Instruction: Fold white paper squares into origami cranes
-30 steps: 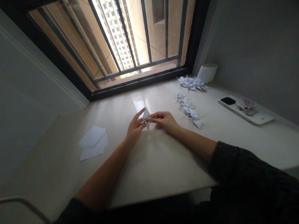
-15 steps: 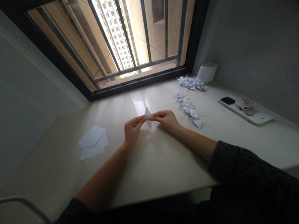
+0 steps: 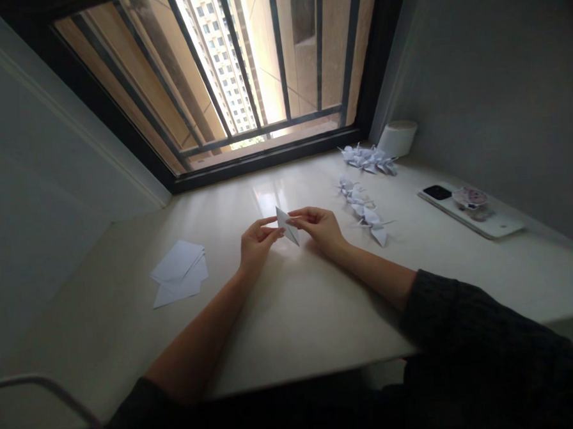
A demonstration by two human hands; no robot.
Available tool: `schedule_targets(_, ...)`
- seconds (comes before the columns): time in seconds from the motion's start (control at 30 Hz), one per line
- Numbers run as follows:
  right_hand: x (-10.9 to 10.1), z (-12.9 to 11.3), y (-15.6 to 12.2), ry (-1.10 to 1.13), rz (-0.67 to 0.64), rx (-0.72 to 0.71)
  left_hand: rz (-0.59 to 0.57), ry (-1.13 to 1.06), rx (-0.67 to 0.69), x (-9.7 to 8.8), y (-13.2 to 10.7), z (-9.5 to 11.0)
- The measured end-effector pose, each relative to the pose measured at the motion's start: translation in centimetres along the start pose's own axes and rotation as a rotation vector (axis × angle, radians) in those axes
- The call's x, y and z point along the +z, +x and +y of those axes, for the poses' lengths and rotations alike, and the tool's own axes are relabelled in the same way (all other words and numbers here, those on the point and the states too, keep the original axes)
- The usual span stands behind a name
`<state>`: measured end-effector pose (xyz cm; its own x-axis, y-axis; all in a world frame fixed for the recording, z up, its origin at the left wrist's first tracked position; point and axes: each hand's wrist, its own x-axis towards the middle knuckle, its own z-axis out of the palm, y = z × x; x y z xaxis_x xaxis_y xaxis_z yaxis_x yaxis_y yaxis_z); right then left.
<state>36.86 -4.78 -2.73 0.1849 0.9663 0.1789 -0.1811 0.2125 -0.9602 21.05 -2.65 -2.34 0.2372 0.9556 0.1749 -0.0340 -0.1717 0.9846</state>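
Observation:
Above the pale counter I hold a small piece of folded white paper (image 3: 287, 227), a narrow diamond with pointed ends, tilted with its lower tip to the right. My right hand (image 3: 322, 228) pinches its right side between thumb and fingers. My left hand (image 3: 258, 245) is at its left edge, thumb tip against the paper and forefinger reaching behind it; the exact contact of that finger is partly hidden. To the right of my right hand lies a row of folded paper cranes (image 3: 363, 210).
A stack of white paper sheets (image 3: 178, 268) lies left. More paper cranes (image 3: 367, 159) are heaped by a white cylindrical object (image 3: 398, 138) at the back right. A phone (image 3: 473, 211) with a round grip lies right. A barred window (image 3: 263, 142) stands behind; a cable (image 3: 40, 381) curves lower left.
The folded paper has turned from upright to tilted, its lower tip swinging right. My left fingers have spread slightly at its edge, and my right hand has shifted a little.

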Motion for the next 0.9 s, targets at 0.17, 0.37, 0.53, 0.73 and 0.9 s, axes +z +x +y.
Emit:
schedule_targets(0.17,-0.16,0.41,0.02,-0.051,-0.002,-0.042,-0.051,-0.004,-0.065,-0.29,0.21,-0.31)
schedule_targets(0.37,-0.41,0.42,-0.19,-0.313,-0.068,-0.245,-0.081,0.032,-0.1,-0.14,0.26,-0.02)
schedule_targets(0.53,-0.3,-0.22,-0.55,-0.412,-0.146,-0.327,-0.025,0.134,-0.046,-0.24,0.37,0.02)
schedule_targets(0.73,-0.13,-0.23,-0.6,-0.413,-0.133,-0.29,-0.012,0.134,-0.049,-0.49,0.52,-0.3)
schedule_targets(0.9,-0.07,-0.19,-0.54,-0.502,-0.091,-0.161,-0.016,0.111,-0.057,-0.6,0.55,-0.55)
